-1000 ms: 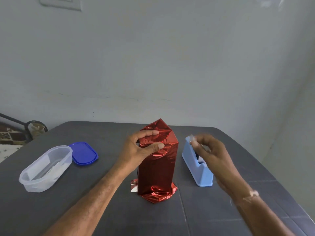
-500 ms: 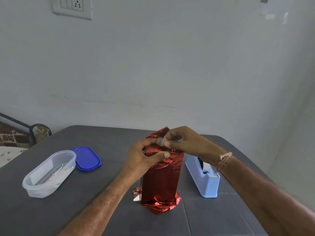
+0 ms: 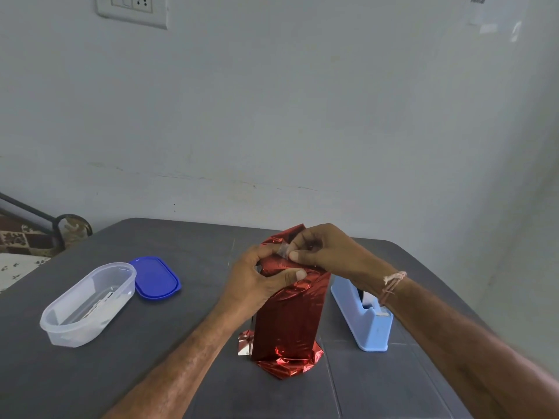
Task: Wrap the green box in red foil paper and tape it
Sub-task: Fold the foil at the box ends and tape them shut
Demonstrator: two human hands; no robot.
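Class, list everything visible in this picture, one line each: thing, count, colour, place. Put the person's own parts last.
tall box wrapped in shiny foil: one, red, upright at the table's centre.
small piece of clear tape: one, transparent, at the box's top.
plastic tape dispenser: one, light blue, right of the box.
oval plastic container: one, clear, on the table's left.
oval plastic lid: one, blue, flat beside the container.
table: one, dark grey, under all these.
wall switch plate: one, white, top left.
thread bracelet: one, pinkish, on the right wrist.
left hand: one, grips the box's upper part.
right hand: one, pinches the tape.
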